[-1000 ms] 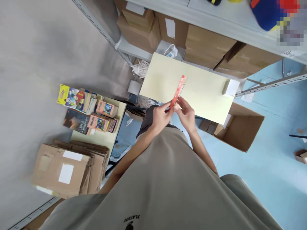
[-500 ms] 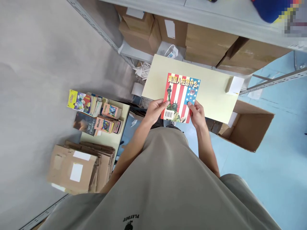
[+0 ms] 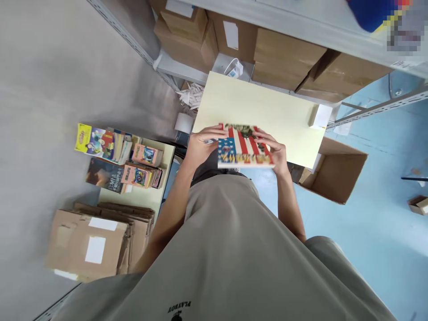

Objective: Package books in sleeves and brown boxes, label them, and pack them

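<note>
Between my two hands is a book with red and white stripes, white stars on blue and a green statue figure on its cover. Its title now lies upside down along the edge nearest me, slightly blurred. My left hand grips the book's left side, fingers over the top of the cover. On the opposite side, my right hand holds it with fingers spread over the edge. The book is tilted, just above the near edge of a pale yellow tabletop.
A small white box stands at the table's right end. Left are stacked books and flattened cartons. An open cardboard box sits at the right. Shelves with cardboard boxes rise behind the table.
The book has been turned around, so its title moved from the far edge to the near one. Both hands shifted their grip along its sides. The view has moved slightly.
</note>
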### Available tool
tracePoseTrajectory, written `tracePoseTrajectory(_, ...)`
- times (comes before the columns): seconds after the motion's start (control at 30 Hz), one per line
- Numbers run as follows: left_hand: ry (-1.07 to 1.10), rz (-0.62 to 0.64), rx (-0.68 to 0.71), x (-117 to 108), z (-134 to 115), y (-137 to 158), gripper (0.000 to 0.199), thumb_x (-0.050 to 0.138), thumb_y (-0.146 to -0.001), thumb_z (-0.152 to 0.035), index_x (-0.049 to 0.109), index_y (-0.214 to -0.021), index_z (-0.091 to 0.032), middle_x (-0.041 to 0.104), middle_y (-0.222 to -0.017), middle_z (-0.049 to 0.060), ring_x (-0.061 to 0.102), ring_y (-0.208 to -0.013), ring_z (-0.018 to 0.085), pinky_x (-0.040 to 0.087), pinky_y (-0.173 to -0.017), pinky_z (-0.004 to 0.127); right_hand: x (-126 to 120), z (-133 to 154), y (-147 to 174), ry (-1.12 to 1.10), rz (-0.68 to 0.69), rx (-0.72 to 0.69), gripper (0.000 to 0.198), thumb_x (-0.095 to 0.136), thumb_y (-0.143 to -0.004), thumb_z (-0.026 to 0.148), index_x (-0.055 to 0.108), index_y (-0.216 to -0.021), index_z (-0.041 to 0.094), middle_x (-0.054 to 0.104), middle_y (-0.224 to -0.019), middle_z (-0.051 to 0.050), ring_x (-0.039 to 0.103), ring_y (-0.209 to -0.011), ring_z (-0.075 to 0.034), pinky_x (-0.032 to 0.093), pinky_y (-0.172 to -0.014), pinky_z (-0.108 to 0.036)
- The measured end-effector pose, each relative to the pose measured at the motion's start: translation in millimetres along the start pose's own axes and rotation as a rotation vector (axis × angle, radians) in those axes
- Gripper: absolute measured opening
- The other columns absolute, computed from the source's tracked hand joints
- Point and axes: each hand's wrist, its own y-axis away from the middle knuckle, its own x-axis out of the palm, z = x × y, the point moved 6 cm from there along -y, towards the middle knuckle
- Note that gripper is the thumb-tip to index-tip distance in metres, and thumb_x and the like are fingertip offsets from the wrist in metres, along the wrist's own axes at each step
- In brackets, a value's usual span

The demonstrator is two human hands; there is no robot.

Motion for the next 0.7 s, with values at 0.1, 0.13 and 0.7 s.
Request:
tracePoseTrajectory(0.1,-0.095,-0.013,0.116,-12.5,-10.9,0.1,0.019,0.099,-0.098,-0.051,0.096,-0.097,-0.032,0.094,-0.120,0.005,0.079,-0.151,0.033,0.054,-0.143,0.062,0.9,14.2,-0.2,0.096,0.039,-0.062,0.037,0.093,-0.095,0.084,0.095,-0.101,0.048,0.088,-0.148,0.006,0.060,-0.172,-0.035,0.038,-0.149,-0.078)
tracePoseTrajectory(0.13,-0.109,-0.018,0.119,-14.1,-11.7,1.3,0.015,0.098,-0.100,-0.047,0.096,-0.099,-0.032,0.094,-0.120,0.004,0.079,-0.152,0.033,0.055,-0.142,0.063,1.5,17.0,-0.2,0.101,0.039,-0.069,0.036,0.092,-0.096,0.084,0.095,-0.102,0.049,0.086,-0.151,0.006,0.059,-0.173,-0.035,0.039,-0.149,-0.079)
tracePoseTrajectory(0.7,0.161,0.086,-0.232,0.9,26.0,19.3,0.081,0.097,-0.088,-0.082,0.088,-0.141,-0.021,0.092,-0.127,0.015,0.089,-0.121,0.034,0.073,-0.109,0.046,-12.6,2.1,11.6,0.030,-0.047,0.118,0.065,0.081,-0.102,0.089,0.087,-0.138,0.035,0.090,-0.141,-0.008,0.086,-0.132,-0.037,0.075,-0.111,-0.060)
